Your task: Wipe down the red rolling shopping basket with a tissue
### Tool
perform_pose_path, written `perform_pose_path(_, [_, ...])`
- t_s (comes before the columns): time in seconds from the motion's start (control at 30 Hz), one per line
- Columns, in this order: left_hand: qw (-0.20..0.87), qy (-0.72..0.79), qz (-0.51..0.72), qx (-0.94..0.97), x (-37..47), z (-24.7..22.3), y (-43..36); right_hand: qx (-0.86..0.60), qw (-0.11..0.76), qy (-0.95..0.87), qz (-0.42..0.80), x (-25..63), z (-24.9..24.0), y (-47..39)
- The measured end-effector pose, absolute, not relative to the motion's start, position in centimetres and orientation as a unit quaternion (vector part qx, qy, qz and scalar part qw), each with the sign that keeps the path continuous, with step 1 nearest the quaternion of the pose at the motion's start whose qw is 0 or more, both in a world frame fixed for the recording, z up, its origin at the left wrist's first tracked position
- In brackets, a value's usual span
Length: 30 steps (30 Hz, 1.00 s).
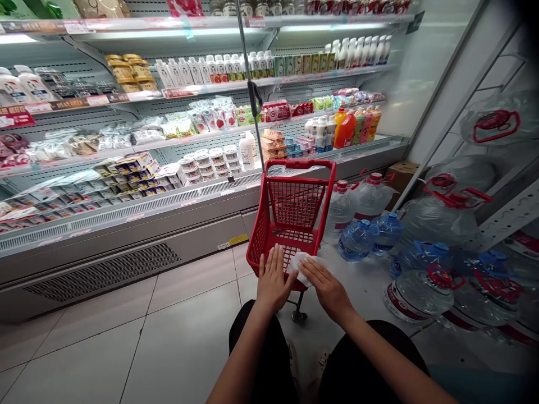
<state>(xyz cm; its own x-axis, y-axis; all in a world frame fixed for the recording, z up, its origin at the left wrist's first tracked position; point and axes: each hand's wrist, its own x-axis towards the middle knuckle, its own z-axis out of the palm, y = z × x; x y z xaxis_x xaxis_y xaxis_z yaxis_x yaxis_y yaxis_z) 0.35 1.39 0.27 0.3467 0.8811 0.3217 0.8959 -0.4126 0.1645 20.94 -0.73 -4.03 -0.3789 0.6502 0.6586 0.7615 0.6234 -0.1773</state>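
Note:
A small red plastic shopping cart (293, 231) with mesh sides stands on the floor in front of me. My right hand (328, 283) presses a crumpled white cloth (300, 262) near the cart's closest rim, its fingers laid over the material. Whether the cloth is fabric or paper tissue I cannot tell. Beside it, my left hand (273, 280) is flat over the near edge of the basket, fingers stretched out and holding nothing. Its thumb is close to the cloth. The hands cover part of the near rim.
An open refrigerated display (202, 210) with cartons, bottles and cups runs along the far side. Large water bottles (421, 292) with red handles crowd the right, along with smaller blue bottles (356, 240). A glass door handle (255, 98) rises behind the cart. Pale tiles (181, 342) cover the floor.

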Motion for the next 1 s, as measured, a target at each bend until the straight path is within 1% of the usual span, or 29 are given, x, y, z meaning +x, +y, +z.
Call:
perform_pose_path(0.1, [-0.047, -0.508, -0.197, -0.837, 2.3, 0.8, 1.0, -0.399, 0.37, -0.836, -0.074, 18.9, -4.8, -1.8])
perform_pose_path(0.2, [-0.098, -0.504, -0.219, -0.83, 2.4, 1.0, 0.7, -0.35, 0.351, -0.865, -0.079, 18.8, -4.6, -1.5])
perform_pose_path(0.3, [-0.116, -0.51, -0.219, -0.824, 0.9, 0.9, 0.5, -0.33, 0.318, -0.886, -0.075, 20.5, -3.7, 0.5])
perform_pose_path(0.4, [-0.126, -0.51, -0.199, -0.827, -0.5, 0.9, 0.5, -0.353, 0.322, -0.875, -0.077, 22.4, -2.7, 3.6])
perform_pose_path(0.5, [-0.121, -0.521, -0.197, -0.822, -1.1, 1.0, 0.7, -0.398, 0.343, -0.847, -0.079, 23.2, -2.3, 5.9])
perform_pose_path(0.6, [-0.1, -0.527, -0.201, -0.82, -1.7, 0.7, 1.1, -0.417, 0.351, -0.834, -0.08, 22.3, -2.5, 5.8])
perform_pose_path(0.77, [-0.056, -0.565, -0.197, -0.8, -3.9, 0.3, 1.8, -0.371, 0.327, -0.866, -0.072, 18.5, -2.8, 3.0])
perform_pose_path(0.87, [-0.039, -0.593, -0.176, -0.784, -6.0, 0.6, 2.2, -0.347, 0.303, -0.885, -0.072, 17.8, -2.2, 3.5])
perform_pose_path(1.0, [-0.025, -0.624, -0.139, -0.769, -8.7, 1.4, 2.6, -0.399, 0.308, -0.858, -0.1, 19.9, -0.9, 6.6])
